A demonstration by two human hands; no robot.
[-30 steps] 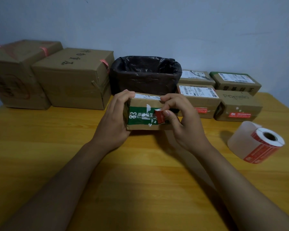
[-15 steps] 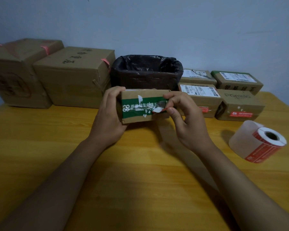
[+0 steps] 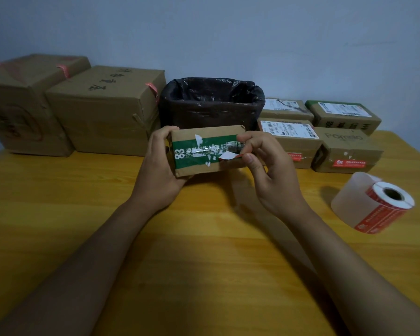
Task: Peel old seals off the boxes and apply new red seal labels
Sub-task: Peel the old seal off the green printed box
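A small cardboard box (image 3: 204, 134) with a green printed band is held above the wooden table (image 3: 58, 214). My left hand (image 3: 159, 166) grips its left end. My right hand (image 3: 264, 163) pinches the free end of an old seal (image 3: 228, 155), red on one face and white underneath, which is partly lifted off the box's front at the right. White torn scraps remain on the green band. A roll of red seal labels (image 3: 374, 204) lies on its side at the right of the table.
A bin lined with a black bag (image 3: 211, 103) stands behind the held box. Two large cardboard boxes (image 3: 102, 110) sit at the back left. Several small parcels (image 3: 344, 149) are stacked at the back right, two showing red seals.
The box has been lifted and tilted so its green face points at me. My right hand has pulled the seal further off toward the right.
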